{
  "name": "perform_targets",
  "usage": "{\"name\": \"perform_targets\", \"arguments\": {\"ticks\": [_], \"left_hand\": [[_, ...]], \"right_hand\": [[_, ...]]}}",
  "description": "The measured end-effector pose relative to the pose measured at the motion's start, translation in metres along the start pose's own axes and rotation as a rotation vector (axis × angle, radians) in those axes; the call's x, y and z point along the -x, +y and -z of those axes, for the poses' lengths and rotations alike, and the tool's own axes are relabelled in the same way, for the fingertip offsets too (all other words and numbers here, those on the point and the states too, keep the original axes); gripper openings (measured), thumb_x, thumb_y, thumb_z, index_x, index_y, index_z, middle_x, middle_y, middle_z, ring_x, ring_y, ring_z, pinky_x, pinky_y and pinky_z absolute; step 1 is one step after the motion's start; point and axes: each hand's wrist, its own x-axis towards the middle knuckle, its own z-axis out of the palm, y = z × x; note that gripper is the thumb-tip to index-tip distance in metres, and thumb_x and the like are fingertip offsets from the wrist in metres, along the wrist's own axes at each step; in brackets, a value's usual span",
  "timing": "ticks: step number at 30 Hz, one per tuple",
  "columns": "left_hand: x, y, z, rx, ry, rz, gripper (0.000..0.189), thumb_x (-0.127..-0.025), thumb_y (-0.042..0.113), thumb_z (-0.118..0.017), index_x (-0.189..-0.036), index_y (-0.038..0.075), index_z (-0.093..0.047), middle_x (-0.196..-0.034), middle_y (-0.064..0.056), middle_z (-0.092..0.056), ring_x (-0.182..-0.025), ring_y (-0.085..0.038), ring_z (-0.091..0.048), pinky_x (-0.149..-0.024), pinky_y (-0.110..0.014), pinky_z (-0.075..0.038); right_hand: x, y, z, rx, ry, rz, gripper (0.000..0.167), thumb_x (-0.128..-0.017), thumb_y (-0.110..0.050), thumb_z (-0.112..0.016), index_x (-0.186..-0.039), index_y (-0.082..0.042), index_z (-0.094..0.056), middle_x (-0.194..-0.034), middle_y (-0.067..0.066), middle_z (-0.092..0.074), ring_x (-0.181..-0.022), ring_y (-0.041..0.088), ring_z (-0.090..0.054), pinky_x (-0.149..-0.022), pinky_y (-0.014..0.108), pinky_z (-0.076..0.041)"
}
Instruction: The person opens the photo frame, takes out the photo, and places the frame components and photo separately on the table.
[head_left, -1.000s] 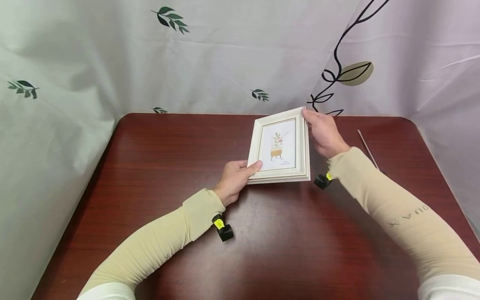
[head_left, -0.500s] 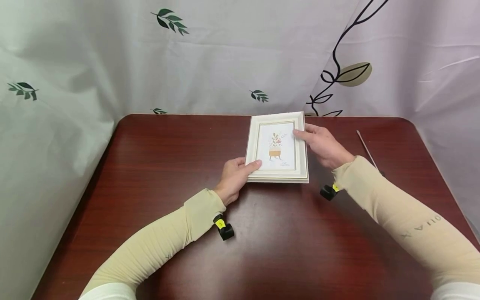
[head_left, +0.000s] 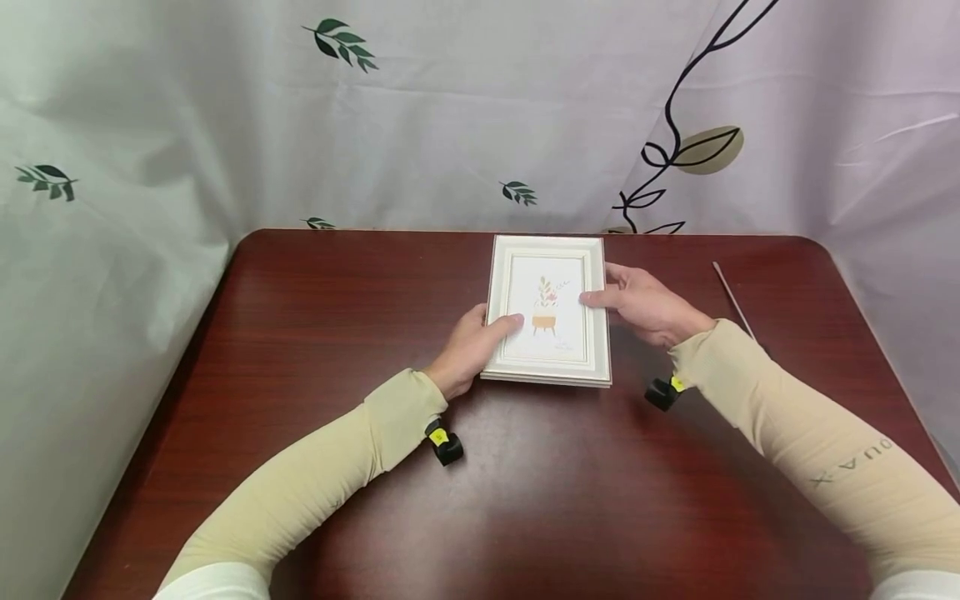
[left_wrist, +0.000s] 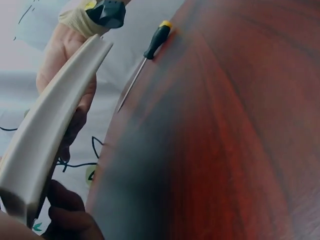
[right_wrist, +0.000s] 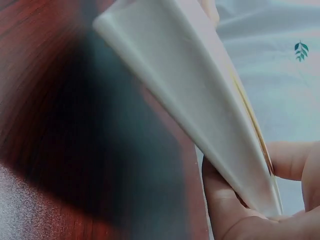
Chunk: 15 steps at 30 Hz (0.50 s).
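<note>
A white picture frame with a drawing of a potted plant faces up toward the head camera, held above the table. At its left edge, my left hand grips it with the thumb over the front and the fingers behind. My right hand holds the right edge the same way, its thumb lying on the picture area. In the left wrist view, the frame's side runs between both hands, and fingers show underneath. The right wrist view has the frame's edge pinched between thumb and fingers. Most of the frame's back is hidden.
A screwdriver with a dark green and yellow handle lies on the table's right side; in the head view mainly its shaft shows. The dark red table ends at a leaf-patterned curtain.
The picture frame has straightened and come slightly lower and left, tilting flatter. My right hand has slid from its upper right corner down to the middle of the right edge. The left hand keeps its grip.
</note>
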Motion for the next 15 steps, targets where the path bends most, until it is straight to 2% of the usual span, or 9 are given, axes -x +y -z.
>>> {"name": "perform_targets", "arguments": {"ticks": [4, 10, 15], "left_hand": [[-0.008, 0.002, 0.003, -0.066, -0.036, 0.016, 0.038, -0.098, 0.026, -0.063, -0.127, 0.002, -0.058, -0.103, -0.013, -0.07, -0.08, -0.018, -0.069, -0.073, -0.031, -0.057], [-0.022, 0.008, 0.012, -0.258, -0.061, 0.05, 0.033, -0.096, 0.026, -0.068, -0.119, 0.003, -0.064, -0.099, -0.01, -0.071, -0.081, -0.019, -0.069, -0.073, -0.03, -0.056], [-0.028, 0.014, 0.014, -0.385, -0.054, 0.07, 0.029, -0.092, 0.033, -0.071, -0.102, 0.005, -0.069, -0.093, -0.009, -0.069, -0.078, -0.017, -0.062, -0.069, -0.028, -0.05]], "right_hand": [[-0.001, 0.003, 0.001, 0.018, -0.009, -0.011, 0.069, -0.1, -0.006, -0.059, -0.159, -0.005, -0.023, -0.132, 0.02, -0.061, -0.104, 0.017, -0.068, -0.092, 0.034, -0.054], [-0.004, 0.006, 0.001, 0.059, 0.027, -0.03, 0.06, -0.1, -0.011, -0.061, -0.151, 0.004, -0.033, -0.132, 0.023, -0.058, -0.101, 0.016, -0.067, -0.088, 0.03, -0.055], [-0.006, 0.009, -0.002, 0.072, 0.042, -0.039, 0.055, -0.097, -0.009, -0.065, -0.142, 0.009, -0.04, -0.115, 0.014, -0.068, -0.096, 0.013, -0.066, -0.087, 0.026, -0.053]]}}
